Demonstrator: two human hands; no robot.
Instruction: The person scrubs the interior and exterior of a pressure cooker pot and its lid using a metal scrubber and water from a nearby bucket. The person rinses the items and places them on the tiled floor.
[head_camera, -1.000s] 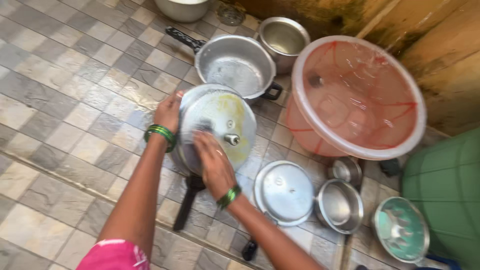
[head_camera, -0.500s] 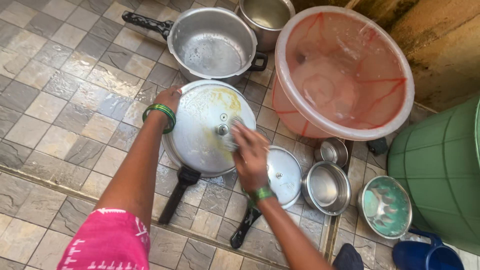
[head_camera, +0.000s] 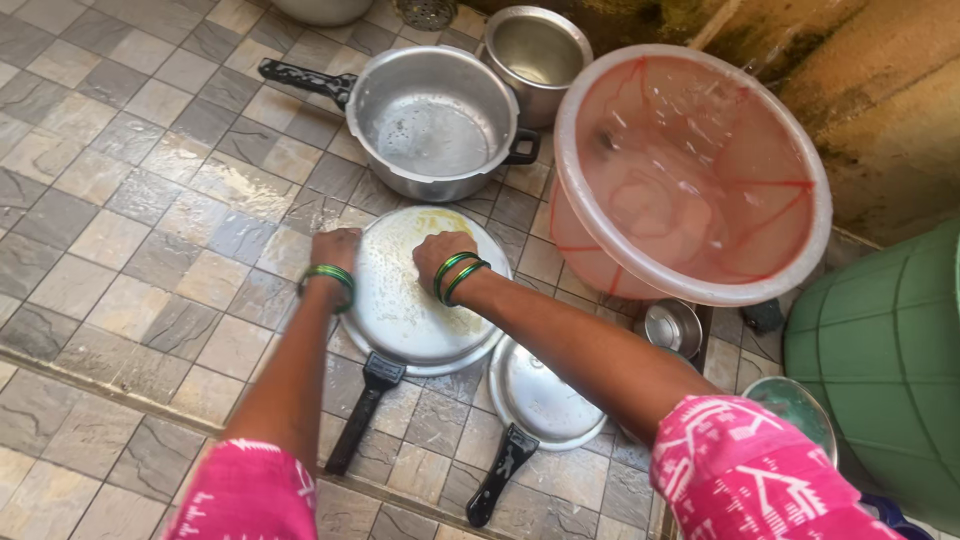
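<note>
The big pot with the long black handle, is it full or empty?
Empty. The pot stands upright and lidless on the tiled floor, its bare metal bottom showing with only a wet sheen.

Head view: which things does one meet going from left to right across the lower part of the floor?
Left hand → large soapy lid → right hand → smaller lid → small steel bowl → green tub.
</note>
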